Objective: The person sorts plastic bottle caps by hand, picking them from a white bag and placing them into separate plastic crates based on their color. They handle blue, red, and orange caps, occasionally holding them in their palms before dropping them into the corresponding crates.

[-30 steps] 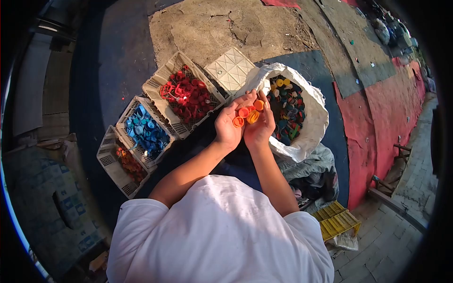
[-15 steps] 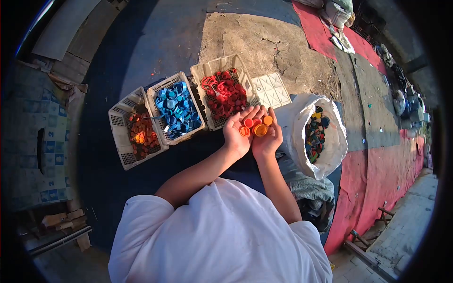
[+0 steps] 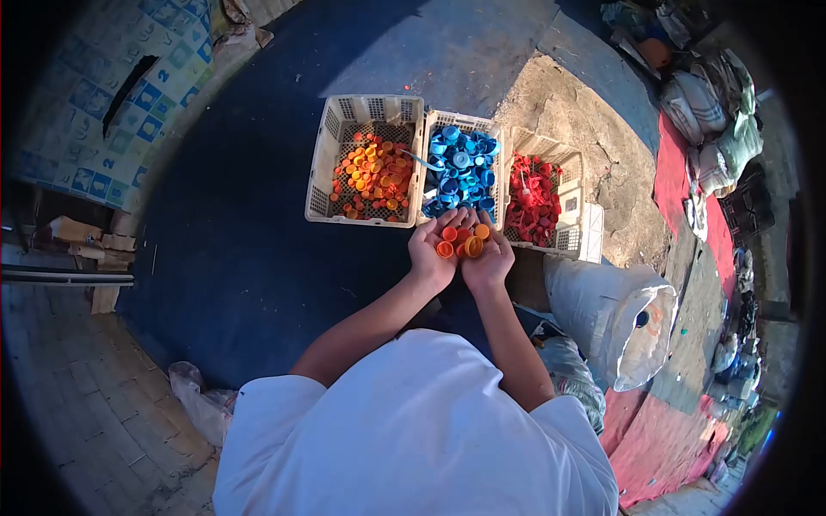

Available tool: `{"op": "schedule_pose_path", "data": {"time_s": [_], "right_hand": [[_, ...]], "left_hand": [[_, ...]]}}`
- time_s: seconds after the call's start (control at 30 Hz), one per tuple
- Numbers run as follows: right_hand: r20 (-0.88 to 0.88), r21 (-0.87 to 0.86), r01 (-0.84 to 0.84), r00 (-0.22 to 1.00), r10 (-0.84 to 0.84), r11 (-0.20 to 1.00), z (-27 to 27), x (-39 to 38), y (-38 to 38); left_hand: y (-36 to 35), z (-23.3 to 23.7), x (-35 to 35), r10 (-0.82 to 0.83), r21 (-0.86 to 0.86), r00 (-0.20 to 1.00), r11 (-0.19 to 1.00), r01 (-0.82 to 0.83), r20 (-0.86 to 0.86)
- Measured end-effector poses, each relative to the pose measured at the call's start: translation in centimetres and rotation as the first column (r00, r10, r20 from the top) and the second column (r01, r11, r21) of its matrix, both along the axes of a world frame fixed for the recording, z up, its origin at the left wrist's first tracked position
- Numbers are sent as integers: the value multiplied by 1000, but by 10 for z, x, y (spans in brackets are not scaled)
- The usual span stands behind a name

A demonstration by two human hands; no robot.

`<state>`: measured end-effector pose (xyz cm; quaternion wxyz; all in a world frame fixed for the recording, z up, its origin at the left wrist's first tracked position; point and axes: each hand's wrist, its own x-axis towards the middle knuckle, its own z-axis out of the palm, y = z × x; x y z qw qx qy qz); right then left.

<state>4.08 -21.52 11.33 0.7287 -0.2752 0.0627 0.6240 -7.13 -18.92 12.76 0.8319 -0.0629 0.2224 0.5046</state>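
Note:
My left hand (image 3: 430, 252) and my right hand (image 3: 489, 258) are cupped together, palms up, holding several orange bottle caps (image 3: 460, 242). They hover just in front of a row of white plastic baskets. The left basket (image 3: 323, 176) holds orange caps, the middle basket (image 3: 430, 120) holds blue caps, and the right basket (image 3: 575, 155) holds red caps. My hands sit nearest the front edge of the blue-cap basket.
A white sack (image 3: 615, 318) lies to the right of my hands, its mouth turned away. The baskets stand on a dark blue mat (image 3: 241, 258). Bare concrete (image 3: 594, 112), red cloth (image 3: 680, 430) and piled bags (image 3: 705, 112) are at the right; paving bricks (image 3: 86, 387) at the left.
My view has swung left, so the baskets now lie straight ahead and the sack has shifted to the right. My cupped hands still hold the orange caps.

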Motion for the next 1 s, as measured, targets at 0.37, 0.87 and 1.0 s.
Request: {"op": "schedule_pose_path", "data": {"time_s": [0.37,0.87,1.0], "right_hand": [[-18,-71,-342,940,341,937,-20,-53,92],[13,-203,-494,862,507,845,-51,-90,212],[-45,-186,-519,852,521,834,-79,-98,231]], "left_hand": [[59,-25,-58,238,98,956,970,-224,-170],[162,-65,-95,257,18,936,965,-261,-240],[192,-74,-113,150,-34,960,986,-163,-235]]}}
